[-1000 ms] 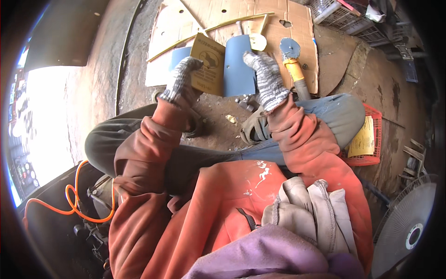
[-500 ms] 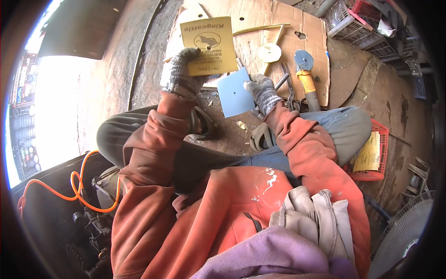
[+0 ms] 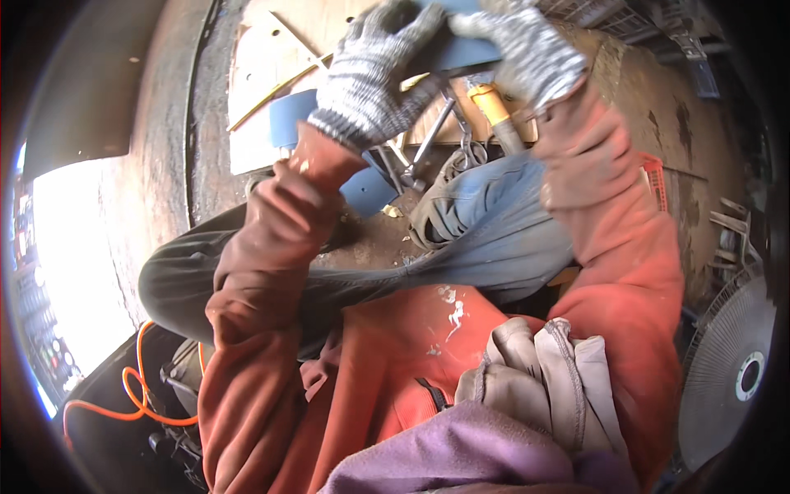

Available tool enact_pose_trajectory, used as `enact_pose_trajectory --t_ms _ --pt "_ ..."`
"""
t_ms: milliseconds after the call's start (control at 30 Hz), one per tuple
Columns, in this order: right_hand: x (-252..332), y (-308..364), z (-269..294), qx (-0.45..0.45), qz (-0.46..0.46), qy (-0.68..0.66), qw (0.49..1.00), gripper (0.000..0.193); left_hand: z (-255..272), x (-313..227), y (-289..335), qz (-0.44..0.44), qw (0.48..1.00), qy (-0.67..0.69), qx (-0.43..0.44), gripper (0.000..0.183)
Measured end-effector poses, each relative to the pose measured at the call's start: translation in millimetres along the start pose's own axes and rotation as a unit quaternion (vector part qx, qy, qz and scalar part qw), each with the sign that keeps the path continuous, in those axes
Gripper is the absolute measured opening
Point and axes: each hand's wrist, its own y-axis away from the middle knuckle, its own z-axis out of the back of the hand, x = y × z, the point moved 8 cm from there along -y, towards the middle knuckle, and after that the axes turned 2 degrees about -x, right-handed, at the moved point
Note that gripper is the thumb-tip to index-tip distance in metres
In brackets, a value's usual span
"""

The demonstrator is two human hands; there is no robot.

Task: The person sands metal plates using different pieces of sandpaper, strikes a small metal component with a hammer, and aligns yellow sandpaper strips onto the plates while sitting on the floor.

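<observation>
My left hand [image 3: 374, 78], in a grey-and-white knitted glove, is raised at the top of the view, its thumb and fingers at the left edge of a blue sheet [image 3: 465, 53]. From the other side my right hand [image 3: 535, 59], gloved alike and blurred by motion, grips that sheet too. Some fingertips run out of view. Beneath my left wrist a blue square sheet [image 3: 366, 193] lies on the ground by a hammer-like metal tool [image 3: 432, 136]. Another blue sheet [image 3: 290, 119] is partly hidden behind my left hand.
A tool with a yellow-orange body [image 3: 491, 105] and scissors-like metal handles [image 3: 471, 148] lie past my knee on cardboard [image 3: 259, 78] with thin sticks [image 3: 296, 39]. A red crate [image 3: 654, 177] and a fan [image 3: 728, 379] stand at right, an orange hose [image 3: 132, 387] at left.
Both hands have moved up and closer together, onto one blue sheet. The yellow printed sheet in my left hand no longer shows. My view has shifted, and a blue sheet now shows on the ground.
</observation>
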Motion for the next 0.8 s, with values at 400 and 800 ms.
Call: enact_pose_trajectory --t_ms 400,800 --pt "-91.5 -26.6 181.1 -0.164 -0.086 0.173 0.967 0.048 -212.4 99.8 20.3 0.490 0.745 0.419 0.172 0.037" --pt "-234.5 -76.5 236.0 -0.256 -0.055 0.488 0.833 0.072 -303.3 166.7 70.0 0.502 0.821 0.145 0.231 0.048"
